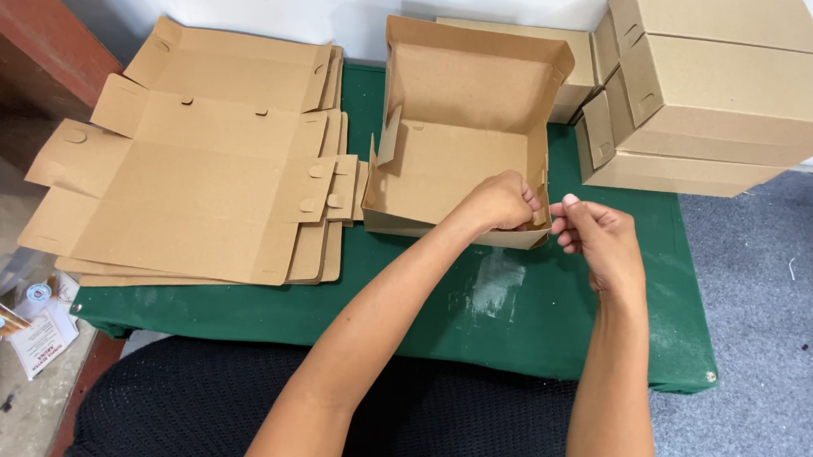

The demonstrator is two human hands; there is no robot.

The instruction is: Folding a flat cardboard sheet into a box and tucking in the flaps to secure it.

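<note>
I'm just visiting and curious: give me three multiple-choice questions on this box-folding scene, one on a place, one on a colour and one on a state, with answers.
1. Where does the stack of flat blanks lie?
A. left of the open box
B. inside the open box
C. on the grey floor

2. What colour is the table cover?
A. red
B. green
C. yellow

3. How is the box at the hands?
A. closed
B. crushed flat
C. open, lid upright

Answers:
1 A, the blanks lie at the left of the table beside the box.
2 B, green cloth shows around the cardboard.
3 C, the lid stands up at the back while the left hand and right hand meet at its front right corner.
</note>
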